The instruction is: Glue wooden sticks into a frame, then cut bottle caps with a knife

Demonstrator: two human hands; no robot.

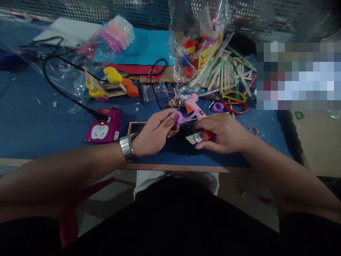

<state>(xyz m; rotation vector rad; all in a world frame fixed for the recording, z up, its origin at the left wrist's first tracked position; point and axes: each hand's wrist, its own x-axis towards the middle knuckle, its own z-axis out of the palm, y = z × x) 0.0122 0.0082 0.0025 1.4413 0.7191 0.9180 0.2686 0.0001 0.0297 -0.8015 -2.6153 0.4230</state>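
Between the thumb and fingers of my left hand (157, 131) is a small purple piece (179, 117), with a thin purple strip (190, 116) running from it toward my right hand (222, 133). My right hand is wrapped round a red-handled utility knife (198, 137), its wide blade pointing left, a little below the strip. Whether the fingers of my right hand also touch the strip's end, I cannot tell. A pink glue gun (193, 103) lies just behind both hands. Partly hidden by my left hand, a thin wooden frame (137, 123) rests on the blue table (64, 142).
A magenta power socket (103, 126) with a black cable stands left. Behind it is a stick model (106, 87) with yellow and orange parts. Scissors (236, 106), a purple ring (217, 107) and wooden sticks (220, 76) lie back right. Bags and coloured sheets (149, 46) are farther back.
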